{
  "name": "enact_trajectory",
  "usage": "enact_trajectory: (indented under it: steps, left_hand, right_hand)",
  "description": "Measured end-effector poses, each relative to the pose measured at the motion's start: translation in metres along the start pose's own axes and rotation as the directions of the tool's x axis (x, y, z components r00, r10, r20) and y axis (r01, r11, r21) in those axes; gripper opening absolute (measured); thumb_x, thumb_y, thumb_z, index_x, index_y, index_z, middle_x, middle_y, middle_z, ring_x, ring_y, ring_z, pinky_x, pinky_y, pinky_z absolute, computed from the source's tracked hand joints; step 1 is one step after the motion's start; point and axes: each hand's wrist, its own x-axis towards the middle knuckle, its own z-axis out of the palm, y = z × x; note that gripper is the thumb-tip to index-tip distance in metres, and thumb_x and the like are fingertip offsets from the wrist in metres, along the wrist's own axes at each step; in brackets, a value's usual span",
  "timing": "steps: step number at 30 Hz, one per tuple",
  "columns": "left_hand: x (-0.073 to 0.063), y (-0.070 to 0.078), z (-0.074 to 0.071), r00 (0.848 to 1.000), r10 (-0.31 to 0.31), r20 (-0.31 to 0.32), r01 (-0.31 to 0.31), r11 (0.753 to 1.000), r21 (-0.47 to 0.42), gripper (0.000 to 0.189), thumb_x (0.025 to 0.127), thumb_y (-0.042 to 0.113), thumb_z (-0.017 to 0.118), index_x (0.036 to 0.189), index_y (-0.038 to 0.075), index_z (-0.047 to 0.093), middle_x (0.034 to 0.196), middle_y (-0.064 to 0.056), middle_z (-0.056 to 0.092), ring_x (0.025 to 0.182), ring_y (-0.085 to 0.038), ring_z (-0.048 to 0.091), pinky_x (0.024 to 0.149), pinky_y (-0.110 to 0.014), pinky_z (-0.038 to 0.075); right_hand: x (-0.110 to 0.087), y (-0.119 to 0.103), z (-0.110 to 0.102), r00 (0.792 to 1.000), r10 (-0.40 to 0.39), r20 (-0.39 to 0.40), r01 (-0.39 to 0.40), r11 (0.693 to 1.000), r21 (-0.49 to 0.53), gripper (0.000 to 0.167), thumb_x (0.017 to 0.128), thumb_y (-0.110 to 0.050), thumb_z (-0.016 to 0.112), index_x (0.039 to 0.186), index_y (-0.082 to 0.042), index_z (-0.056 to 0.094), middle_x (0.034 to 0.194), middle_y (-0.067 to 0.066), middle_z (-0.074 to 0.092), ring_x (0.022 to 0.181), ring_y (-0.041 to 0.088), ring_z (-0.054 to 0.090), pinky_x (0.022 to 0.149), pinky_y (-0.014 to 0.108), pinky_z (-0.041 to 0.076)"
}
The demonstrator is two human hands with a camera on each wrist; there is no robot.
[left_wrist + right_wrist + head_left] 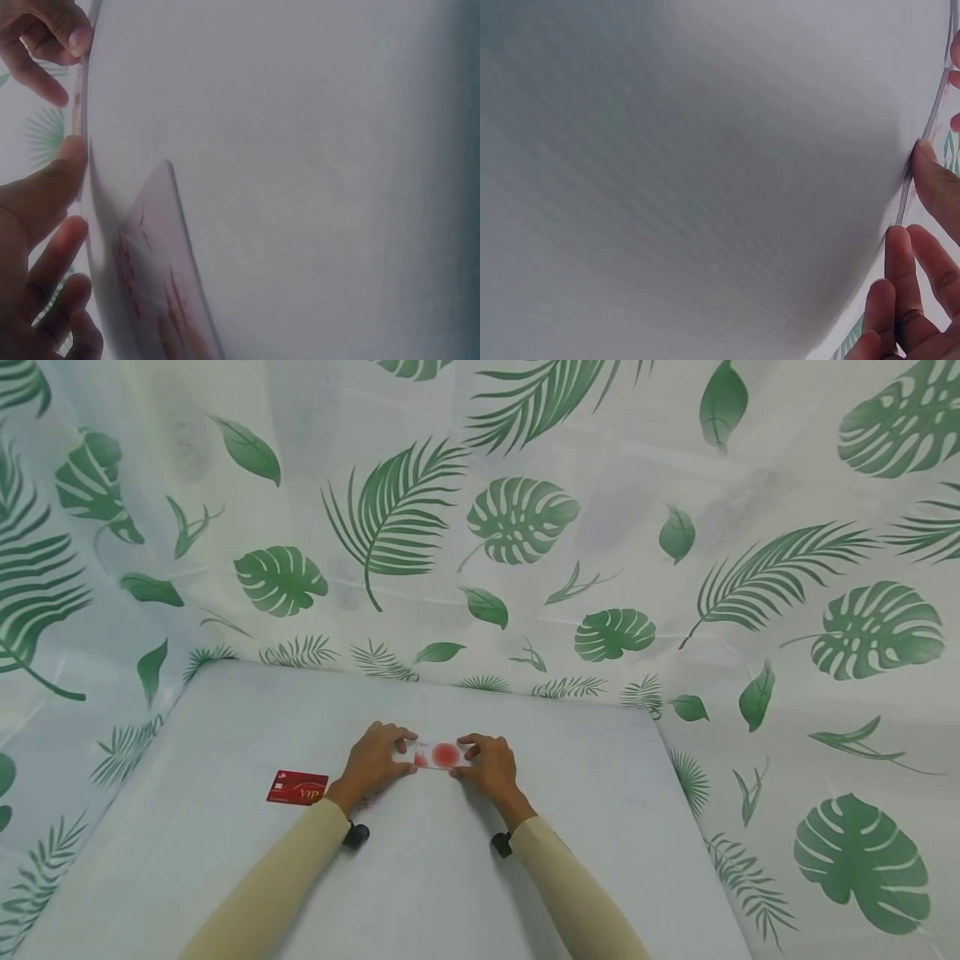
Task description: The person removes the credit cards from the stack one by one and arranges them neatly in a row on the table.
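A white card [437, 755] with a large red dot and a pinkish patch lies between the two hands, low over the white tabletop. My left hand [375, 758] pinches its left edge between thumb and fingers. At the opposite edge, my right hand [491, 767] grips it the same way. Edge-on in the right wrist view, thin layered lines show along the card edge [904, 196] by the right fingertips. Beneath the left wrist rests a pale card with reddish streaks [161, 277], mostly hidden from the head view by that wrist.
A red card marked VIP [297, 787] lies flat to the left of the left hand. The white table [600, 777] meets leaf-patterned curtains [420, 635] at its back and sides. A small black device [356, 837] is worn on each wrist.
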Motion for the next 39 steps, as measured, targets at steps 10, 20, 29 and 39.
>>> enact_trajectory:
  steps: [10,20,29,39]
  left_hand:
    - [0.005,0.000,0.001,1.000,0.018,0.020,-0.018,0.999,0.026,0.053,0.084,0.027,0.092,0.131,0.015,0.073,0.096,0.000,0.064,0.097,-0.018,0.050,0.083,-0.035,0.047]
    - [0.012,-0.001,0.004,0.998,0.025,0.058,-0.028,0.998,0.051,0.051,0.085,0.027,0.092,0.131,0.015,0.073,0.093,0.002,0.061,0.097,-0.017,0.050,0.082,-0.032,0.046]
    - [0.014,-0.003,0.006,0.998,0.026,0.061,-0.029,0.999,0.040,0.048,0.085,0.027,0.092,0.128,0.016,0.074,0.092,0.003,0.061,0.096,-0.017,0.050,0.082,-0.033,0.046]
    - [0.010,0.006,-0.002,0.998,0.041,0.046,-0.042,0.999,0.030,0.048,0.085,0.027,0.092,0.127,0.015,0.072,0.095,-0.001,0.064,0.097,-0.018,0.051,0.084,-0.034,0.047]
  right_hand:
    - [0.005,-0.001,0.000,0.999,0.035,0.042,-0.035,0.999,0.000,0.049,0.079,-0.021,0.096,0.124,-0.020,0.079,0.094,0.001,0.072,0.098,0.021,0.053,0.088,0.039,0.046]
    - [0.007,-0.003,-0.004,0.994,0.038,0.101,-0.037,0.999,-0.013,0.049,0.080,-0.020,0.095,0.126,-0.020,0.078,0.096,0.003,0.070,0.099,0.022,0.054,0.089,0.041,0.049]
    - [0.008,-0.003,-0.001,0.994,0.036,0.101,-0.034,0.999,-0.027,0.046,0.080,-0.022,0.095,0.123,-0.020,0.078,0.095,0.002,0.069,0.099,0.021,0.053,0.090,0.042,0.048]
    - [0.006,-0.003,-0.004,0.998,-0.004,0.063,0.007,0.999,-0.044,0.049,0.079,-0.022,0.096,0.124,-0.021,0.077,0.097,0.002,0.072,0.097,0.021,0.052,0.088,0.039,0.044]
